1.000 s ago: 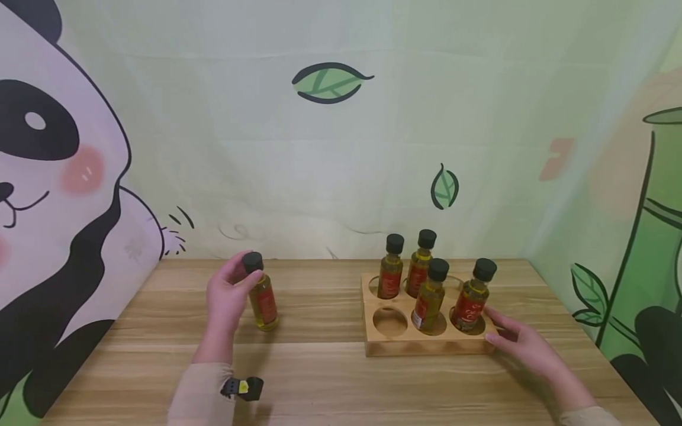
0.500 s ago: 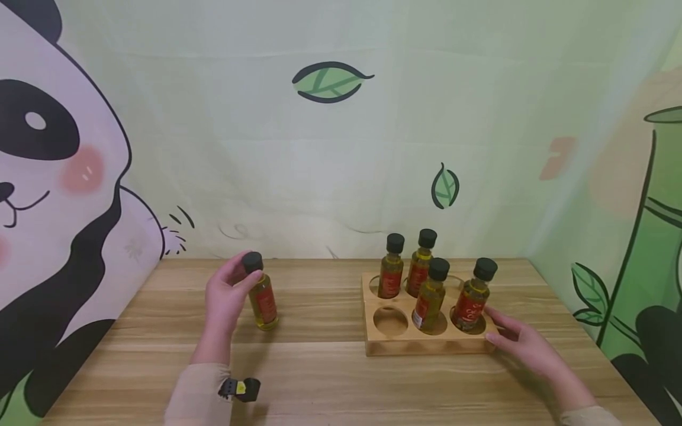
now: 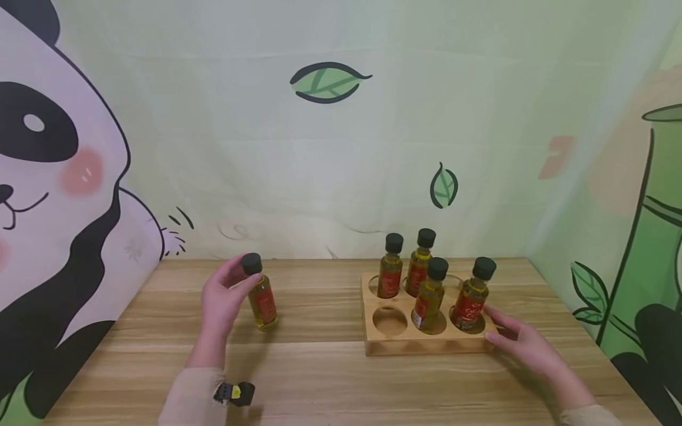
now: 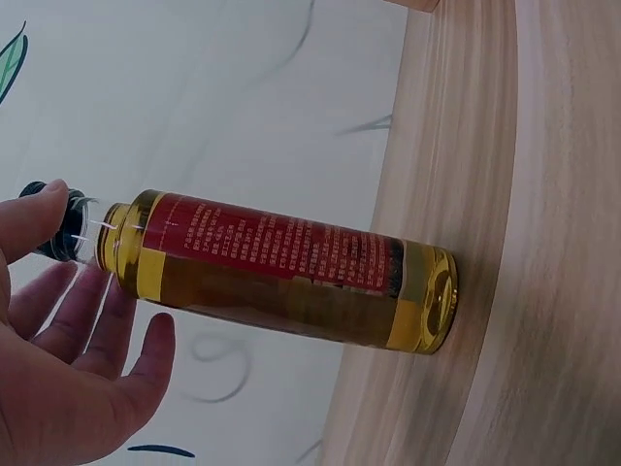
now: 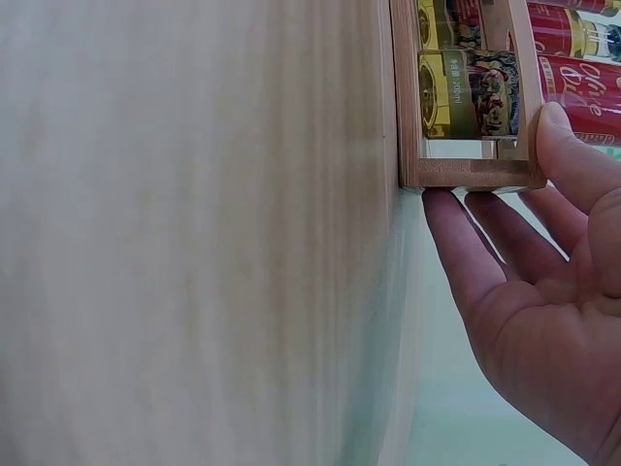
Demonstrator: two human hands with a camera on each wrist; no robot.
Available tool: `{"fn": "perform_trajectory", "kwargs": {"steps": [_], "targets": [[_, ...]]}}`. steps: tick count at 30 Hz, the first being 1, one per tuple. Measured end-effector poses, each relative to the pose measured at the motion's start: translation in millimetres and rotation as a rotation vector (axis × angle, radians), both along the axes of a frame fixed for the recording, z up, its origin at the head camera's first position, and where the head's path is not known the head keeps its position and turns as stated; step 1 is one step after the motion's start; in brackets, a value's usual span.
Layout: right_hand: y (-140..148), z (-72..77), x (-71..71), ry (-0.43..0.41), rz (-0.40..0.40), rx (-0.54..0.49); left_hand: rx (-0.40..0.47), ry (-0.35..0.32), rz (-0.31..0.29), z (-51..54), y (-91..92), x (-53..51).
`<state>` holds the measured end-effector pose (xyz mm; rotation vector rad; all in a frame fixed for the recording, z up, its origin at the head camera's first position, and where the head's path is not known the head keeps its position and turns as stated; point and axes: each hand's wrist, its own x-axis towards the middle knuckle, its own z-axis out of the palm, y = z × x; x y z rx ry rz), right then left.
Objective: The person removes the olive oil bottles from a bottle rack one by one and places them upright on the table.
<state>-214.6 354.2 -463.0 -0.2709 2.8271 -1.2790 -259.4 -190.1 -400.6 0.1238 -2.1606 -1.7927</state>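
Observation:
My left hand point(image 3: 226, 299) pinches a small olive oil bottle point(image 3: 263, 302) at its black cap, thumb in front and fingers behind. In the left wrist view, the bottle point(image 4: 281, 272) has a red label and yellow oil, and its base appears to rest on the wooden table. Over to the right, a wooden bottle rack point(image 3: 431, 346) has round holes in two rows, several holding similar bottles. My right hand point(image 3: 524, 349) grips the rack's right end. In the right wrist view, the thumb point(image 5: 572, 155) lies on the top edge and the fingers press the end wall.
Light wood-grain table point(image 3: 314, 378) runs back to a fabric backdrop point(image 3: 240, 148) printed with a panda and leaves. In the rack, bottles stand close together, among them a front-right one point(image 3: 470, 302) next to my right hand. A black band with a clip circles the left wrist.
My left wrist and forearm have shifted slightly left while the fingers stay on the bottle's cap. The bottle, the rack and my right hand have hardly moved.

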Motion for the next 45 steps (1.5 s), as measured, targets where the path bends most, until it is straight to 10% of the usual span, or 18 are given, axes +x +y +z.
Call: {"fn": "perform_trajectory", "kwargs": {"steps": [23,45], "targets": [[-0.5,0.6,0.9,0.005,0.002,-0.020,-0.191,0.047,0.009,1.8,-9.1,35.3],[-1.5,1.7,1.1,0.001,-0.001,-0.020,-0.279,0.291,-0.057,-6.7,32.1,50.1]]}}
